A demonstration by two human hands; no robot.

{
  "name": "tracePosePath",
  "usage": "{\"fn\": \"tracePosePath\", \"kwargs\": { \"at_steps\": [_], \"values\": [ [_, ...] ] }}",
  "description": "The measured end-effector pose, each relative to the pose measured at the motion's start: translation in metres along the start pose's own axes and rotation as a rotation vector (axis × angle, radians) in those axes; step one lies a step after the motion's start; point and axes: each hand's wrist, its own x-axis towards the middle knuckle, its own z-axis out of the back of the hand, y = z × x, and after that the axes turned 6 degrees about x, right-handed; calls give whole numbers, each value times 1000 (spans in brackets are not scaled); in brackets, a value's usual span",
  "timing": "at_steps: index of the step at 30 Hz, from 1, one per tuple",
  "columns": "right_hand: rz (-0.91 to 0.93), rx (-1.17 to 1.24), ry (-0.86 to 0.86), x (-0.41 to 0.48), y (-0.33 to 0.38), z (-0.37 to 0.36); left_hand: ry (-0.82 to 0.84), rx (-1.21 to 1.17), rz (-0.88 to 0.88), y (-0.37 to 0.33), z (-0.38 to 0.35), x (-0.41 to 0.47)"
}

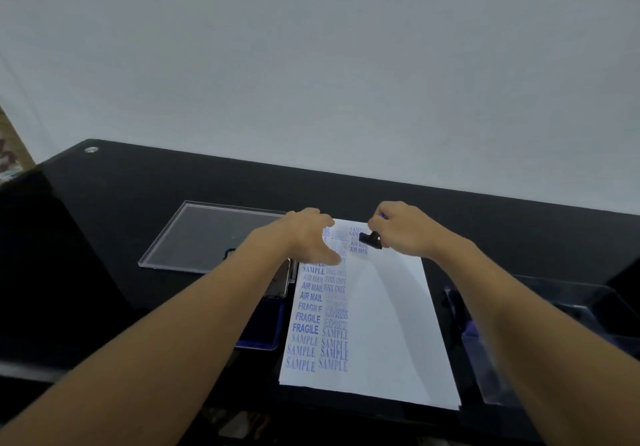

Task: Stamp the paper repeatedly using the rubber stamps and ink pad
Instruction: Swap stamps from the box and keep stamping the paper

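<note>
Head view. White paper [384, 321] lies lengthwise on the black surface [138, 186], between both forearms. Its left half carries two columns of blue prints: SAMPLE, AIR MAIL, FRAGILE, EXPRESS, FAX OUT.

Right hand [403, 229]: fingers curled round a small black stamp [370, 239], held over the far end of the paper, just beside the AIR MAIL prints. Cannot tell whether the stamp touches the sheet.

Left hand [310, 234]: open, palm down, thumb spread, resting on the paper's far left corner.

Blue ink pad [265, 329]: just left of the paper, partly hidden under the left forearm.

Clear flat lid [207, 234] lies at far left. Clear box [561, 310] stands right of the paper; contents blurred.
</note>
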Motion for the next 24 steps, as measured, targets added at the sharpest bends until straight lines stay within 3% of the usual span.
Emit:
{"fn": "tracePosePath", "kwargs": {
  "at_steps": [7, 24],
  "values": [
    [27, -150, 72, 13, -5, -16, 165, 42, 51, 0, -8, 15],
    [40, -269, 90, 23, -3, -31, 165, 92, 90, -2, -11, 17]
  ]
}}
